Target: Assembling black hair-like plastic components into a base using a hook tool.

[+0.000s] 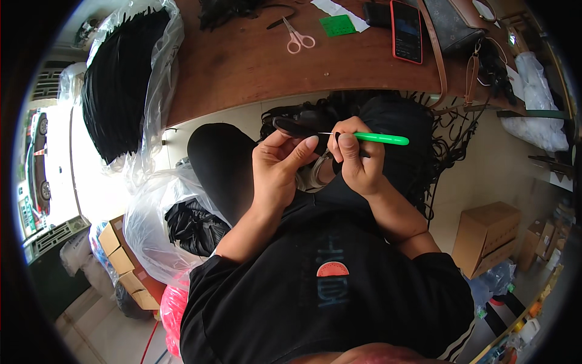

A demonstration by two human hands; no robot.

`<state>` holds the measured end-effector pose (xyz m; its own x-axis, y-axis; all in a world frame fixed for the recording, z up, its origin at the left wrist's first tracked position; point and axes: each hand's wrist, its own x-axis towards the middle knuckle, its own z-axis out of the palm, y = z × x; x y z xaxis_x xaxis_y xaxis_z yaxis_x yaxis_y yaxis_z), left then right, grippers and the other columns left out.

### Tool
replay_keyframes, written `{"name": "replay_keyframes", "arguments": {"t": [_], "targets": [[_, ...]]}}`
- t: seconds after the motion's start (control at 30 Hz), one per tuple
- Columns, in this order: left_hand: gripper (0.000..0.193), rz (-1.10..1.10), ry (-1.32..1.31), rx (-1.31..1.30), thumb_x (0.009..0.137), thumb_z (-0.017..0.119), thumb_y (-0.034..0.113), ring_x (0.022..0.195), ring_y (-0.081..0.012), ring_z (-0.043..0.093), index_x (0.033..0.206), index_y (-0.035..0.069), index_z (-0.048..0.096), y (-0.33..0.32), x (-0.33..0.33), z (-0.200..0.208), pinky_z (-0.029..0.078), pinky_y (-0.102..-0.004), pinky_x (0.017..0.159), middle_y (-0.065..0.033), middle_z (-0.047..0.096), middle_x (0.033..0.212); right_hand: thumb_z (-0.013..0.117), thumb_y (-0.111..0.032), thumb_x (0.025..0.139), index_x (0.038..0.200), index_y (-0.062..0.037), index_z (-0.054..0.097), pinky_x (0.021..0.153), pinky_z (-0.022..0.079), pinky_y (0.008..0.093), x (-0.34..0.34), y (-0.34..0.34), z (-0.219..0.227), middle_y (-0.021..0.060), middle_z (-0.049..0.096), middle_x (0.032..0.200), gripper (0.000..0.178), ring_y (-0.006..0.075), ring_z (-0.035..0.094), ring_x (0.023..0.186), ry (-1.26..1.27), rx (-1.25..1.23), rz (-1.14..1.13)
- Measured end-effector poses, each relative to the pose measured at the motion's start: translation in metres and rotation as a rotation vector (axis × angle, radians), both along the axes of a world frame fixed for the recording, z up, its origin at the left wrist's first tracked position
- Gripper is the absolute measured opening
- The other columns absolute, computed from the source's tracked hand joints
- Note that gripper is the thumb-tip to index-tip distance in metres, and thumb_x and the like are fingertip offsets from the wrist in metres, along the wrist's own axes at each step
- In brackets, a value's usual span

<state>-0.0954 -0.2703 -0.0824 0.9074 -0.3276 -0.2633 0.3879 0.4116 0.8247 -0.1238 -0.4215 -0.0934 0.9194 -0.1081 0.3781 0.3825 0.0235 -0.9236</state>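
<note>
Above my lap, my left hand pinches a flat, dark, round-ended black piece between thumb and fingers. My right hand is closed around a slim tool with a bright green handle. Its thin metal shaft points left toward the black piece. Whether the tip is in the material or only beside it I cannot tell. Some dark material also shows between the two hands, and my fingers partly hide it.
On the brown table lie pink-handled scissors, a green card, a phone and a bag. Black strips in clear plastic hang at the left. Black cords tangle beyond my right knee. Cardboard boxes stand right.
</note>
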Motion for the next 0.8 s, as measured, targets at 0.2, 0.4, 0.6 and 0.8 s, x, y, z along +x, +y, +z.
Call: {"name": "replay_keyframes", "arguments": {"t": [0.2, 0.4, 0.6, 0.8], "targets": [[0.016, 0.051, -0.203, 0.1, 0.087, 0.07, 0.0, 0.078, -0.0089, 0.065, 0.102, 0.0, 0.065, 0.001, -0.001, -0.013, 0.056, -0.0209, 0.069, -0.002, 0.066, 0.087, 0.054, -0.02, 0.1, 0.086, -0.0013, 0.054, 0.051, 0.04, 0.0253, 0.007, -0.003, -0.002, 0.0038, 0.053, 0.068, 0.024, 0.0115, 0.051, 0.055, -0.159, -0.388, -0.136], [0.035, -0.677, 0.305, -0.335, 0.08, 0.074, -0.002, 0.075, -0.012, 0.066, 0.111, -0.007, 0.061, 0.02, 0.009, 0.0, 0.061, -0.0246, 0.065, -0.007, 0.066, 0.091, 0.041, -0.036, 0.105, 0.074, -0.0057, 0.046, 0.049, 0.028, 0.0235, 0.04, -0.023, -0.009, -0.0023, 0.04, 0.059, 0.043, 0.0062, 0.035, 0.051, 0.337, 0.033, -0.173], [0.1, -0.368, -0.014, 0.068, 0.081, 0.072, -0.006, 0.078, -0.0108, 0.063, 0.155, 0.017, 0.01, 0.008, 0.001, 0.016, 0.059, -0.0271, 0.071, -0.0068, 0.063, 0.094, 0.049, -0.041, 0.101, 0.079, -0.0065, 0.051, 0.05, 0.032, 0.0221, 0.027, -0.033, 0.001, -0.0026, 0.044, 0.059, 0.041, 0.0046, 0.04, 0.052, 0.409, 0.21, 0.174], [0.106, -0.379, -0.109, 0.057, 0.084, 0.07, -0.003, 0.084, -0.0123, 0.061, 0.155, 0.018, -0.005, 0.006, -0.004, 0.003, 0.057, -0.0268, 0.075, -0.0104, 0.057, 0.11, 0.065, -0.027, 0.094, 0.085, -0.0006, 0.058, 0.054, 0.042, 0.0254, 0.012, -0.01, 0.002, 0.0058, 0.057, 0.068, 0.028, 0.0172, 0.056, 0.056, 0.099, -0.305, 0.05]]}}
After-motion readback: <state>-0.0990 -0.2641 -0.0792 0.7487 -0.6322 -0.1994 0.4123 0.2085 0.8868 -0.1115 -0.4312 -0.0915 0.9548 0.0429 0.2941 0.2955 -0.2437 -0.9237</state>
